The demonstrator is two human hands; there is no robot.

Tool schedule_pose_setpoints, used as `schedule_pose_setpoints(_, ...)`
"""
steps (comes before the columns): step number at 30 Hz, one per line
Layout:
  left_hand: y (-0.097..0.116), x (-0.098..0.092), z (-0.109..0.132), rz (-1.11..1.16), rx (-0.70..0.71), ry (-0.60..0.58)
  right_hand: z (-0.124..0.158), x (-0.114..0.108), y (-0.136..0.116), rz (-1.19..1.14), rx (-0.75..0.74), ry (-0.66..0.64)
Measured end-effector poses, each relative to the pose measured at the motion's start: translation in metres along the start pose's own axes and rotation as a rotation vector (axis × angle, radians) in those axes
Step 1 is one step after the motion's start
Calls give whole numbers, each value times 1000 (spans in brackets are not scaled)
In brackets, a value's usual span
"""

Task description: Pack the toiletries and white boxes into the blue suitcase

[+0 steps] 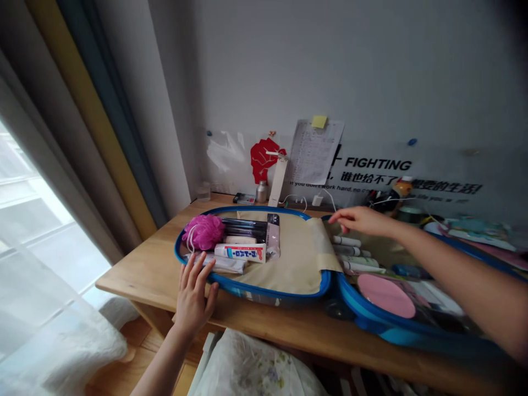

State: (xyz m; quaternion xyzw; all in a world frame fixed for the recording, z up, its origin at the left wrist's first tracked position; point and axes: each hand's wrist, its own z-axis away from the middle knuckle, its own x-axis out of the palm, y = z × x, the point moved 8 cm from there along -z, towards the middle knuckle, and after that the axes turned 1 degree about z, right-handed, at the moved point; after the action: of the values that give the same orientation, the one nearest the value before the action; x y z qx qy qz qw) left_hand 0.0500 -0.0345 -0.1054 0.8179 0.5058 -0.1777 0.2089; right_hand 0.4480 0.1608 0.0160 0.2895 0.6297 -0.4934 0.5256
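Note:
An open blue suitcase [264,292] lies flat on a wooden desk [144,269]. Its left half holds a pink bath pouf [204,231], a white toothpaste box [240,252], dark slim packs [244,226] and a beige lining [295,250]. My left hand [193,294] rests open on the near left rim, fingers spread. My right hand [359,219] reaches across to the far edge at the hinge, fingers bent and close together above several white tubes [352,254]. I see nothing held in it. A pink round disc [385,295] lies in the right half.
A grey wall behind carries a red fist sticker [263,159], a paper sheet [314,151] and black lettering. A small silver bottle [261,192], cables and clutter stand at the desk's back. Curtains and a window fill the left. A floral cloth [251,366] lies below the desk's front edge.

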Motion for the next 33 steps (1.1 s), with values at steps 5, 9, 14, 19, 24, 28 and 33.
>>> schedule_pose_setpoints(5,2,-2,-2,-1,16,12,46,36,59,-8,104,-149)
schedule_pose_setpoints(9,1,-2,-2,-1,14,16,64,52,67,16,119,-202)
schedule_pose_setpoints(14,-1,-1,-1,5,14,16,69,58,70,122,154,-233)
schedule_pose_setpoints(19,0,-1,-1,2,16,12,69,59,68,185,172,-234)
schedule_pose_setpoints(24,1,-1,-2,-6,13,6,70,39,69,171,209,-190)
schedule_pose_setpoints(28,1,0,-2,-10,-4,1,63,-4,64,134,242,-63)
schedule_pose_setpoints(33,-2,1,0,-10,-27,-8,19,-24,3,69,138,79)
